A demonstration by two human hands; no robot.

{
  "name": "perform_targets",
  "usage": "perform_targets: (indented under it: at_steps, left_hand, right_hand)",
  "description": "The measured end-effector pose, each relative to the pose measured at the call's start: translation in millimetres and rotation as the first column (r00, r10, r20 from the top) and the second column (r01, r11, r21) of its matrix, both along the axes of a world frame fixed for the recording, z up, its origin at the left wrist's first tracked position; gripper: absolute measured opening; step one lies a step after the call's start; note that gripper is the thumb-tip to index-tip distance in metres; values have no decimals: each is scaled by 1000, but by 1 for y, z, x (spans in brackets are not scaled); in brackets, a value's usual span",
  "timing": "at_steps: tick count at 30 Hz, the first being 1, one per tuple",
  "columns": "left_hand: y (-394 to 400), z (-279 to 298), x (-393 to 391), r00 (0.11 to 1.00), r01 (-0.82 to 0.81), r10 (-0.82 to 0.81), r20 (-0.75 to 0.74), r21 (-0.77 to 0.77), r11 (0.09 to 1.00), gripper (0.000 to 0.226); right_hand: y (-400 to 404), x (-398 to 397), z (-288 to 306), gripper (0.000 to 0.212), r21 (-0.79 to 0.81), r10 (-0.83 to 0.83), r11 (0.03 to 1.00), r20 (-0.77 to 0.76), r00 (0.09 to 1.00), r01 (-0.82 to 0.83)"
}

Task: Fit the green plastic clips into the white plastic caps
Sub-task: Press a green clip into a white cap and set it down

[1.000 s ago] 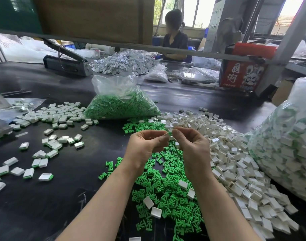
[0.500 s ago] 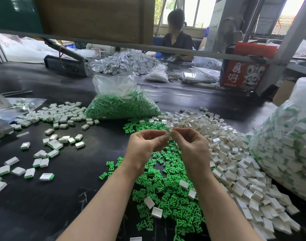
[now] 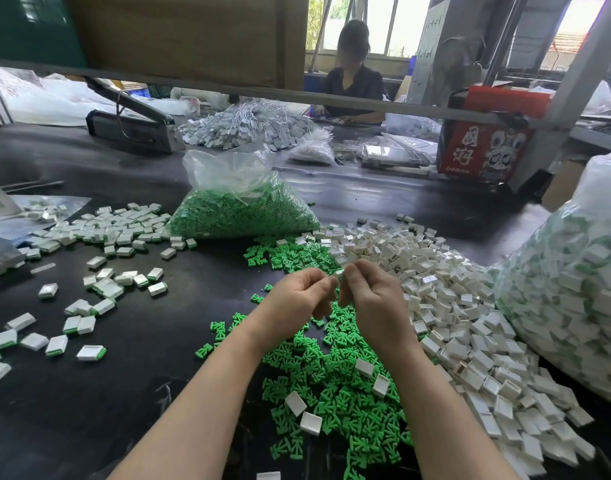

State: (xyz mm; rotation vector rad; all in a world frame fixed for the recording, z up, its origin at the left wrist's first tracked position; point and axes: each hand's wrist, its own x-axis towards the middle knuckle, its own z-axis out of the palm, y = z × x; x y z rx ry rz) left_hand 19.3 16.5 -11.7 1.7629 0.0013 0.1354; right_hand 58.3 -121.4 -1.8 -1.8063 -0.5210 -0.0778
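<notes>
Far left on my black table (image 3: 89, 410) I see scattered finished caps (image 3: 91, 352), white with green edges. Behind them sits a clear bag of green clips (image 3: 241, 213). My left hand (image 3: 297, 299) is raised above the loose green clips (image 3: 332, 386), fingers curled, fingertips meeting those of my right hand (image 3: 370, 299) — both pinch one small white piece (image 3: 339, 276) between them, though I cannot tell whether a clip sits in it. Right of my hands spreads the heap of white caps (image 3: 453, 306), touching the green pile. Farthest right — a large clear bag of assembled pieces (image 3: 574, 292).
</notes>
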Motion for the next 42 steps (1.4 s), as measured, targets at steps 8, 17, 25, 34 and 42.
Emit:
perform_targets:
  at_steps: [8,17,25,34,42]
  left_hand:
    - [-7,-1,-4,996,90,-91,-8,-48,995,22]
    - [-15,0,-5,997,67,-67,43,-3,998,25]
    - [-23,-4,-4,1000,10,-10,22,14,1000,41]
    - [-26,-5,-3,991,-121,102,85,260,958,30]
    - [-30,-5,-4,986,-162,145,77,327,931,29]
  right_hand:
    - [-3,4,-5,34,-196,16,981,55,998,-5]
    - [-4,4,-4,41,-350,9,935,176,984,54]
    - [-1,-1,-6,49,-435,4,895,222,975,95]
    - [4,-1,-6,47,-506,-20,849,253,967,150]
    - [5,-1,-6,40,-543,-23,828,221,975,142]
